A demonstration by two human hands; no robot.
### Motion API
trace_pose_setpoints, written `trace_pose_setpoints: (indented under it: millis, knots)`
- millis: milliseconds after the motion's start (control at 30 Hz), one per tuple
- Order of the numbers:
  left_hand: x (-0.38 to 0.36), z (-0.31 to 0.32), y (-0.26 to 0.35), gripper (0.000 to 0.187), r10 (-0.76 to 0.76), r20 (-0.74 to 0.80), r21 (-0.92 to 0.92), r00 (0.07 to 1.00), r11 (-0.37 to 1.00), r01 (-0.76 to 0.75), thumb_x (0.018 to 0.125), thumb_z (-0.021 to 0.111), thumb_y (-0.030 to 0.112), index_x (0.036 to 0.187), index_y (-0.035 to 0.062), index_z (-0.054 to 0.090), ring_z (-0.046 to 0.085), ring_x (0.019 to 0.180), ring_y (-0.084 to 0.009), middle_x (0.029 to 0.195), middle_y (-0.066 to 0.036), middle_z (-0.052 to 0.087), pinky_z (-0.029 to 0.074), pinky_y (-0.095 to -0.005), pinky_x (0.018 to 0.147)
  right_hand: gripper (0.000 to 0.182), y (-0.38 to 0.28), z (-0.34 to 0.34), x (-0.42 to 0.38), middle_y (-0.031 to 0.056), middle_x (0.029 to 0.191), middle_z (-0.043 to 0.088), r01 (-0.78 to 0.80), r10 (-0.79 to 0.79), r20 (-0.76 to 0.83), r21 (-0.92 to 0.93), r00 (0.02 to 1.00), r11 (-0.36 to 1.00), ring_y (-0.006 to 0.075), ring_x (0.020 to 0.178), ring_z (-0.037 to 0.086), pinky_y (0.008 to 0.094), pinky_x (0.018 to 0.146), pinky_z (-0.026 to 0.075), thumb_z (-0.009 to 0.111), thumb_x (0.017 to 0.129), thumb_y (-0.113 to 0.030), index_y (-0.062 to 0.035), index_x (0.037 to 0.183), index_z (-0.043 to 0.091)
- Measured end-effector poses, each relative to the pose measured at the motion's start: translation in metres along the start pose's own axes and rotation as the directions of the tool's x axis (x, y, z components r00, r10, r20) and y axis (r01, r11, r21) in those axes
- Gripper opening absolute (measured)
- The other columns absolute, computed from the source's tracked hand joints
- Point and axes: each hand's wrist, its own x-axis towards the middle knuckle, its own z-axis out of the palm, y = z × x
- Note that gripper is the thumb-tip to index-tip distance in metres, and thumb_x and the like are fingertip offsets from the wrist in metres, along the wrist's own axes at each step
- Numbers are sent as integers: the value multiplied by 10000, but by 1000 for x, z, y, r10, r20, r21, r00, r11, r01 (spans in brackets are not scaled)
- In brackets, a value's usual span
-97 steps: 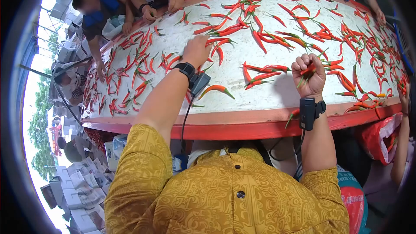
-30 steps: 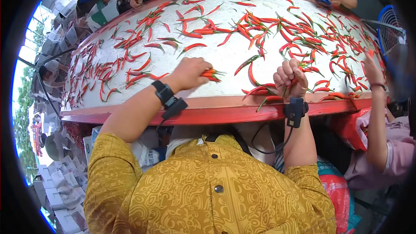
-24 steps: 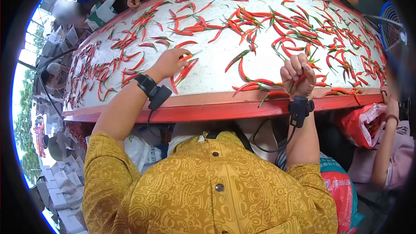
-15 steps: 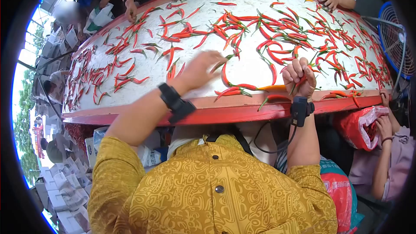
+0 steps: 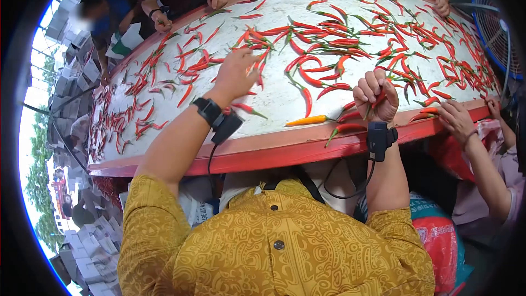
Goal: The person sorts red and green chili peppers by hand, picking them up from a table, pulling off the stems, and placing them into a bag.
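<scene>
My left hand (image 5: 239,74) is over the white surface (image 5: 263,126), fingers apart and reaching among red chili peppers (image 5: 255,38). A red chili with a green stem (image 5: 249,111) lies just below that wrist. Near the front rim, my right hand (image 5: 376,97) is closed around red chili peppers (image 5: 378,100), their ends showing between the fingers. Just left of this fist are a yellow-orange chili (image 5: 307,121) and a red chili (image 5: 348,127) on the rim. Each wrist wears a black strapped device with a cable.
A red rim (image 5: 263,158) borders the table. At right, a co-worker's hand (image 5: 456,118) touches chilies at the edge, above a red bag (image 5: 452,156). Other people stand across the table. A blue fan (image 5: 496,30) is at far right; a red-and-teal sack (image 5: 435,241) sits beside me.
My left hand has moved left and away from me. Chilies on the white surface have shifted left, while the rim chili stays near my right fist. The right-hand co-worker has reached onto the edge.
</scene>
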Motion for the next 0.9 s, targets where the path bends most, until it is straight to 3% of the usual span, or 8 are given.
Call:
trace_pose_setpoints:
  millis: [133, 333, 467, 533, 600, 667, 867, 900]
  knots:
    - [33, 33, -1, 448, -85, 9, 218, 996, 973, 81, 758, 612, 234, 1193, 161, 534, 437, 1157, -317, 1277, -129, 455, 378, -417, 957, 142, -22, -9, -4, -12, 617, 394, -15, 14, -50, -12, 999, 1000, 88, 538, 401, 253, 564, 375, 545, 848, -133, -79, 743, 468]
    - [19, 26, -18, 278, -400, 130, 409, 907, 855, 318, 780, 569, 246, 997, 80, 621, 563, 968, -289, 1024, -98, 600, 455, -400, 846, 139, -54, -15, -8, -15, 616, 392, -20, 21, -52, 26, 998, 999, 85, 538, 413, 253, 558, 383, 557, 837, -137, -75, 746, 472]
    - [26, 13, -4, 213, -301, 75, 420, 951, 874, 244, 756, 602, 207, 906, 62, 645, 576, 916, -281, 967, -106, 606, 459, -400, 810, 122, -74, -24, -8, -8, 642, 400, -27, 27, 30, 6, 999, 1000, 90, 548, 404, 252, 565, 381, 554, 846, -148, -70, 788, 480]
    - [42, 23, 30, 198, -54, 86, -27, 995, 998, 57, 741, 627, 182, 891, 53, 640, 571, 855, -271, 931, -113, 596, 455, -363, 766, 119, -85, -26, -9, -9, 648, 399, -30, 30, 30, -7, 999, 1000, 90, 555, 400, 248, 566, 367, 556, 848, -153, -71, 797, 486]
    - [48, 21, 89, 205, -118, 468, -381, 876, 867, 321, 710, 673, 172, 871, 51, 633, 574, 799, -254, 857, -99, 587, 460, -340, 719, 123, -96, -28, -11, -12, 641, 389, -49, 49, 1, -3, 999, 999, 89, 551, 392, 247, 566, 356, 555, 849, -152, -74, 789, 481]
    - [40, 25, 125, 203, 128, 555, -291, 822, 955, 48, 700, 690, 188, 830, 53, 614, 574, 761, -259, 800, -96, 574, 460, -344, 678, 137, -108, -33, -12, -14, 633, 379, -60, 60, -6, -17, 998, 998, 87, 547, 385, 249, 565, 354, 554, 850, -152, -77, 773, 469]
    - [26, 32, 144, 210, -9, 508, -21, 861, 1000, 23, 710, 657, 227, 816, 56, 594, 576, 790, -276, 812, -101, 581, 457, -381, 681, 149, -138, -41, -13, -15, 635, 377, -89, 87, -53, -48, 995, 995, 84, 543, 368, 244, 551, 349, 548, 836, -137, -85, 741, 446]
    - [33, 29, 147, 179, -84, 451, -106, 888, 983, 147, 725, 644, 203, 824, 59, 603, 584, 784, -273, 827, -100, 600, 461, -372, 682, 144, -139, -36, -13, -14, 628, 381, -117, 104, -123, -102, 987, 988, 85, 531, 366, 238, 528, 342, 548, 816, -115, -85, 725, 441]
